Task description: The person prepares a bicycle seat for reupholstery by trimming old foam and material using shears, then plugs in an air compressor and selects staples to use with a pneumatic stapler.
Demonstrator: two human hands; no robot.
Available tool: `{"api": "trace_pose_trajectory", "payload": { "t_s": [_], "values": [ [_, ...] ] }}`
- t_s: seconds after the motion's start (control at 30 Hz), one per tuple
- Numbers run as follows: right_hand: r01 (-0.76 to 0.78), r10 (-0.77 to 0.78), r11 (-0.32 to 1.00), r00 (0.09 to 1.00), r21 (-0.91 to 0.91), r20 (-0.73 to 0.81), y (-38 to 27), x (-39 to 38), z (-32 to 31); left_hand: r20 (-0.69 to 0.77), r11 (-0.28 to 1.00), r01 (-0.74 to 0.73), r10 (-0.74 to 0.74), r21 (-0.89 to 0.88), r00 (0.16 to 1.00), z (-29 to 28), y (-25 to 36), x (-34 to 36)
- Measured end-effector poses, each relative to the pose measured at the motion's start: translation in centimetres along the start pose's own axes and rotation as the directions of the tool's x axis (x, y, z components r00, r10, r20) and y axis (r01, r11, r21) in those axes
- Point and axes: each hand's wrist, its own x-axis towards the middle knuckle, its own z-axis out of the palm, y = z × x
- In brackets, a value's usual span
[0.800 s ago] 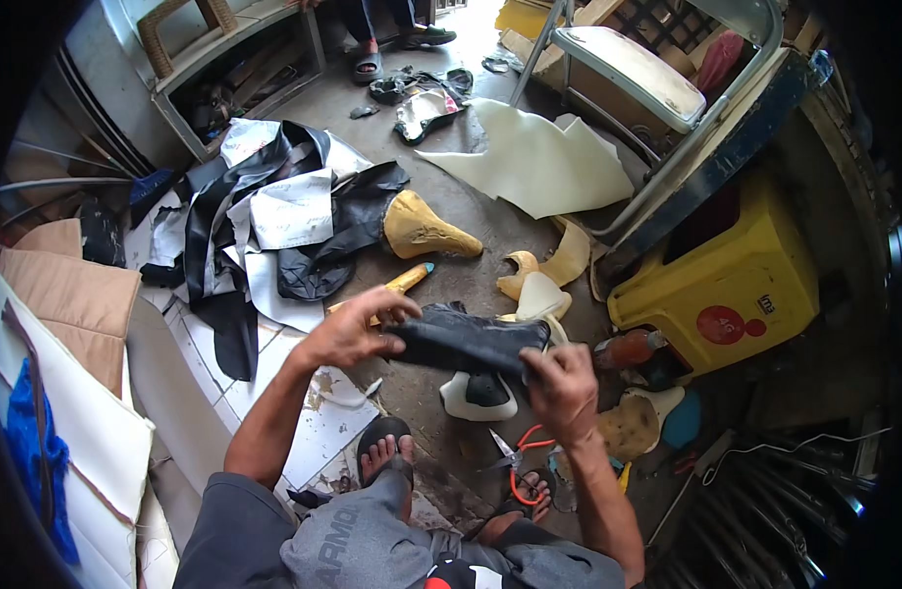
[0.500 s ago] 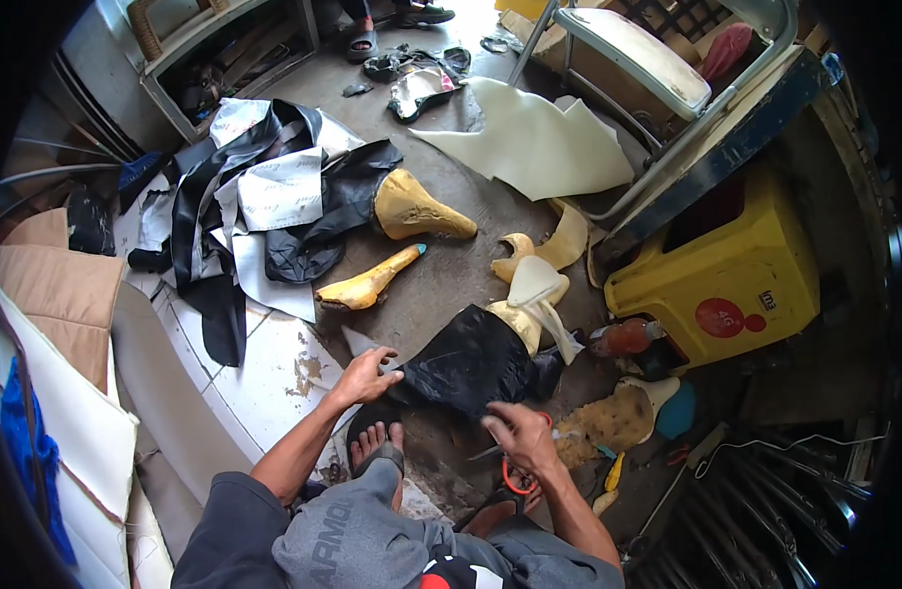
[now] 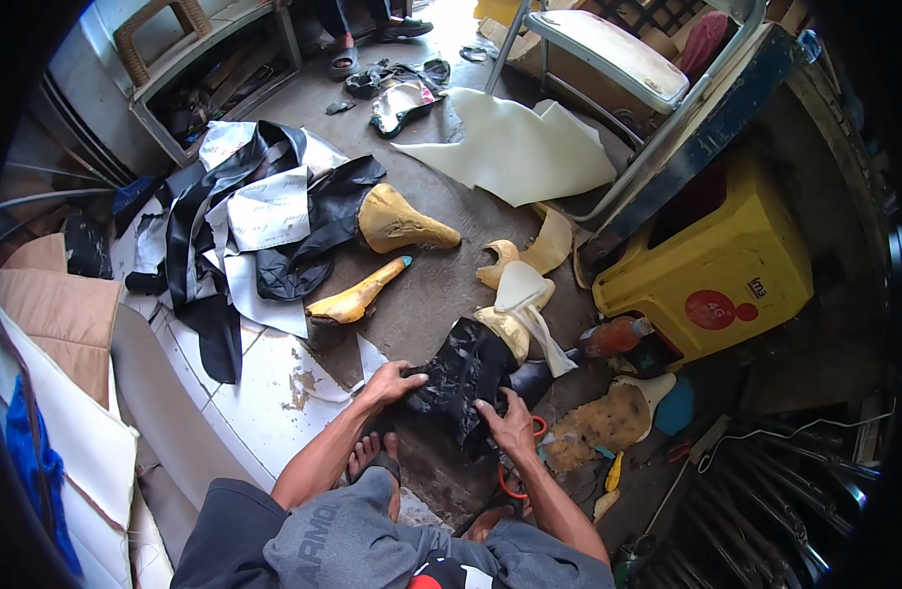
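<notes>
- The wrinkled, glossy black sheet of thin, flexible material [image 3: 463, 365] is stretched between both hands, low over the grey floor [image 3: 426, 285], in front of the feet.
- Left hand [image 3: 390, 383]: fingers and thumb pinch the sheet's left edge.
- Right hand [image 3: 507, 422]: thumb lies on top, fingers curl at the right edge, apparently pinching it; their undersides are hidden.
- Just beyond sits a pale cream, curved foam pad [image 3: 505, 332]; whether it touches the sheet cannot be told.
- An orange-handled metal tool [image 3: 511, 482] lies near the right hand, partly hidden.
- The step in hand seems to be handling and spreading the sheet; the next move calls for even tension from both hands.
</notes>
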Motion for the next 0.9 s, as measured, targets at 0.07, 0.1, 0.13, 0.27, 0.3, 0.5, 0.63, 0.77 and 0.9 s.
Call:
{"api": "trace_pose_trajectory", "payload": {
  "t_s": [0.07,0.1,0.13,0.27,0.3,0.5,0.63,0.77,0.9],
  "values": [
    [-0.055,0.051,0.997,0.997,0.059,0.063,-0.6,-0.7,-1.3,-0.012,0.997,-0.063,0.063,-0.043,0.998,-0.8,0.6,-1.2],
    [-0.101,0.084,0.988,0.987,0.121,0.140,-0.8,-0.9,-1.5,-0.045,0.989,-0.124,0.120,-0.081,0.992,-1.7,0.7,-1.8],
    [-0.038,0.031,0.996,0.997,0.087,0.076,-0.1,-0.8,-1.2,-0.070,0.980,-0.198,0.196,-0.021,0.978,-2.5,1.1,-2.1],
    [-0.070,0.068,0.995,0.997,0.066,0.032,2.3,0.5,-0.5,-0.126,0.956,-0.257,0.275,0.144,0.953,-5.0,3.6,-1.5],
    [-0.073,0.071,0.995,0.997,0.073,0.035,1.8,0.5,-0.4,-0.137,0.962,-0.207,0.233,0.180,0.963,-5.6,4.6,-1.5],
    [-0.208,0.177,0.950,0.974,0.234,0.144,1.5,0.5,1.2,-0.177,0.903,-0.048,0.135,0.426,0.975,-6.2,3.3,-0.4],
    [-0.202,0.160,0.965,0.960,0.170,0.231,1.8,0.5,0.8,-0.145,0.883,-0.047,0.128,0.466,0.981,-6.1,3.4,-3.6],
    [-0.102,0.077,0.993,0.942,0.060,0.325,-2.1,0.2,-3.4,0.104,0.999,-0.003,0.008,-0.039,0.995,-8.4,2.7,-8.0],
    [0.166,-0.233,0.970,0.842,0.177,0.487,-5.7,2.6,-7.4,0.304,0.947,0.033,0.070,-0.320,0.950,-9.6,2.8,-12.3]
  ]
}}
